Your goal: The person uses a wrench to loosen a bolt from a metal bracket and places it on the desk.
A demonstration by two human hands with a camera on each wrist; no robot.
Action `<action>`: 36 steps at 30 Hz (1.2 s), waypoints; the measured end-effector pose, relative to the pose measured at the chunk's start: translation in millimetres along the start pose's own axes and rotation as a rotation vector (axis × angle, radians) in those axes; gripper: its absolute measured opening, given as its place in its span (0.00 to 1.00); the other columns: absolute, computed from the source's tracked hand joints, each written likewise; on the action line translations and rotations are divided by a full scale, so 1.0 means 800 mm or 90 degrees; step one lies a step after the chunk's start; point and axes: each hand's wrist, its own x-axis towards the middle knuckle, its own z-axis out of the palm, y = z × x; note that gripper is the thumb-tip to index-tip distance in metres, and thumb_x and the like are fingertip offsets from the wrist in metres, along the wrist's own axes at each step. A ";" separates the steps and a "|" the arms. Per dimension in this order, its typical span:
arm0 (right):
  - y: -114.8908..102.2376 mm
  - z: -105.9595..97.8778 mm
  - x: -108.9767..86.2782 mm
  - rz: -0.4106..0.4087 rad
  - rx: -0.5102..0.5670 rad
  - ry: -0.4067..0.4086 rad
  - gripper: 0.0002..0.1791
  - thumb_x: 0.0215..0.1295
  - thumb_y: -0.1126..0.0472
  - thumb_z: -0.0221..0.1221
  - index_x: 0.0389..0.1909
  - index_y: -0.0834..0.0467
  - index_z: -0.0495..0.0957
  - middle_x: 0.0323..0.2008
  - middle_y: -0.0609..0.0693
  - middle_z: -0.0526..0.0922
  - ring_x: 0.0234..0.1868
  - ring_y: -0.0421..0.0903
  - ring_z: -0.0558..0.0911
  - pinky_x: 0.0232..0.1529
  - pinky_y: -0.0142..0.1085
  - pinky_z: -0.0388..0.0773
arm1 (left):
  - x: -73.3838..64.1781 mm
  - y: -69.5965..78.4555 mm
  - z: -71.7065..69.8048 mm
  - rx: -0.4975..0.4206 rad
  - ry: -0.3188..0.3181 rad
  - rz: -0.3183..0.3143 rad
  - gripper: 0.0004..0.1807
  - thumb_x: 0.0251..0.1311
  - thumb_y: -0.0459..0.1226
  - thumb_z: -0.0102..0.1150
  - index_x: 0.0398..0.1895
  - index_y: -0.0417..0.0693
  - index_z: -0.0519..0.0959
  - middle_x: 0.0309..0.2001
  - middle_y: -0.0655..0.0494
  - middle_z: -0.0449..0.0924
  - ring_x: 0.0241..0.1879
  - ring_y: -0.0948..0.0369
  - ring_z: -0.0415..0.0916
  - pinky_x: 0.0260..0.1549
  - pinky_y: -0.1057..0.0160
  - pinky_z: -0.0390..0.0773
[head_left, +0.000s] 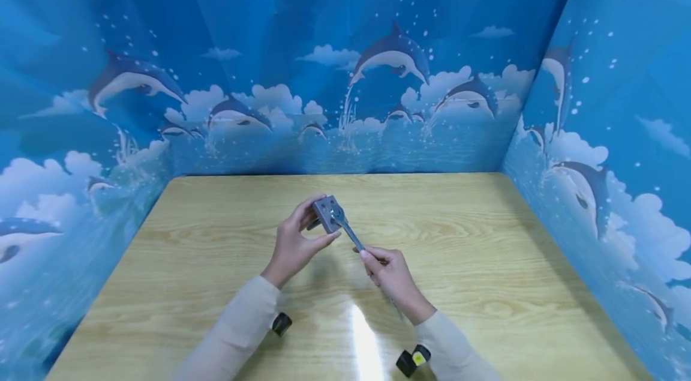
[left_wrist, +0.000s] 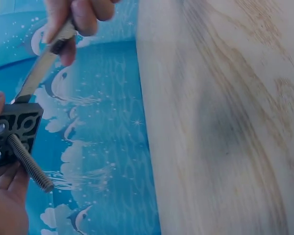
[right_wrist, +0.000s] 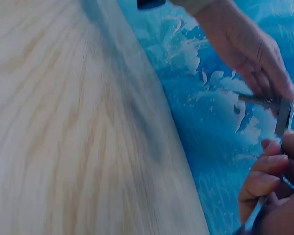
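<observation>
Head view: we list one grey block (head_left: 326, 217), square-faced and pierced with holes, held tilted above a wood-grain table (head_left: 216, 237); one left hand (head_left: 291, 246), gripping the block by its edges, thumb at the lower corner and fingers at the upper side; one metal wrench (head_left: 352, 236), its head at the block's face, its shaft slanting down towards us; one right hand (head_left: 390, 273), fingers curled round that shaft. Further, we note two pale sleeves (head_left: 243, 315), a black device (head_left: 281, 324) near the left wrist, a second one with a yellow mark near the right, a streak of glare (head_left: 366, 342) on the tabletop, and a blue dolphin-print backdrop (head_left: 270, 21) on three sides. Left wrist view: we see the block's recessed, patterned side, with one threaded bolt (left_wrist: 32, 164) projecting from it at a slant; the wrench runs up from the block's far edge to the right hand, which clasps it. Right wrist view: we find the block nearly edge-on in the left hand's grasp, the bolt pointing away from the wrench side, and the right hand's bent fingers about the wrench, partly cut off by the frame.
</observation>
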 end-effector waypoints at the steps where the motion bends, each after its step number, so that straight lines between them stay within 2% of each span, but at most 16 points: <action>1: 0.002 -0.004 0.002 -0.012 -0.004 -0.011 0.17 0.70 0.61 0.54 0.51 0.70 0.78 0.17 0.47 0.69 0.13 0.35 0.62 0.12 0.23 0.58 | 0.000 0.002 -0.002 -0.005 -0.009 -0.005 0.42 0.42 0.30 0.75 0.65 0.46 0.68 0.61 0.46 0.74 0.56 0.53 0.77 0.54 0.63 0.79; 6: 0.015 -0.032 0.021 -0.068 -0.045 -0.097 0.17 0.71 0.63 0.52 0.52 0.72 0.77 0.15 0.48 0.68 0.13 0.36 0.63 0.11 0.25 0.60 | 0.001 0.012 -0.012 -0.033 -0.082 -0.029 0.41 0.44 0.30 0.74 0.65 0.47 0.68 0.62 0.48 0.73 0.58 0.54 0.75 0.54 0.64 0.78; 12: 0.015 -0.068 0.050 -0.048 -0.143 -0.175 0.17 0.71 0.60 0.53 0.53 0.66 0.79 0.17 0.49 0.70 0.16 0.38 0.64 0.15 0.27 0.62 | 0.000 0.013 -0.022 -0.091 -0.168 -0.064 0.39 0.43 0.30 0.75 0.63 0.51 0.71 0.61 0.49 0.74 0.58 0.55 0.75 0.55 0.61 0.78; 18: 0.008 -0.094 0.084 -0.090 -0.222 -0.250 0.17 0.71 0.61 0.54 0.54 0.66 0.78 0.24 0.57 0.78 0.19 0.40 0.66 0.18 0.30 0.65 | -0.001 0.014 -0.023 -0.116 -0.235 -0.094 0.40 0.44 0.32 0.75 0.64 0.52 0.69 0.62 0.51 0.72 0.60 0.55 0.73 0.58 0.60 0.76; 21: -0.004 -0.104 0.098 -0.116 -0.248 -0.297 0.16 0.70 0.62 0.55 0.52 0.66 0.79 0.33 0.59 0.83 0.25 0.45 0.75 0.23 0.31 0.72 | -0.001 0.015 -0.023 -0.119 -0.269 -0.107 0.40 0.44 0.32 0.75 0.64 0.55 0.70 0.62 0.54 0.72 0.59 0.57 0.73 0.57 0.62 0.76; 23: -0.015 -0.110 0.108 -0.130 -0.269 -0.322 0.15 0.68 0.61 0.57 0.50 0.66 0.81 0.39 0.59 0.85 0.32 0.48 0.80 0.30 0.32 0.77 | -0.001 0.017 -0.023 -0.116 -0.291 -0.106 0.39 0.44 0.32 0.75 0.63 0.56 0.70 0.61 0.55 0.73 0.58 0.58 0.74 0.57 0.63 0.76; 26: -0.034 -0.118 0.122 -0.135 -0.311 -0.355 0.14 0.66 0.59 0.59 0.46 0.63 0.83 0.42 0.56 0.86 0.42 0.50 0.83 0.41 0.35 0.82 | -0.001 0.019 -0.022 -0.116 -0.322 -0.101 0.39 0.45 0.33 0.75 0.63 0.57 0.71 0.60 0.56 0.74 0.57 0.59 0.75 0.58 0.63 0.76; 30: -0.061 -0.123 0.136 -0.114 -0.367 -0.407 0.12 0.64 0.56 0.61 0.43 0.59 0.85 0.41 0.51 0.86 0.43 0.45 0.83 0.45 0.38 0.83 | 0.000 0.020 -0.021 -0.132 -0.358 -0.109 0.39 0.44 0.32 0.75 0.63 0.55 0.71 0.60 0.56 0.74 0.56 0.60 0.75 0.59 0.60 0.75; 36: -0.094 -0.124 0.145 -0.126 -0.422 -0.454 0.11 0.61 0.56 0.64 0.40 0.57 0.86 0.38 0.49 0.87 0.40 0.43 0.84 0.45 0.38 0.83 | 0.000 0.019 -0.018 -0.168 -0.411 -0.115 0.42 0.44 0.33 0.75 0.66 0.45 0.68 0.61 0.54 0.73 0.58 0.58 0.74 0.61 0.59 0.74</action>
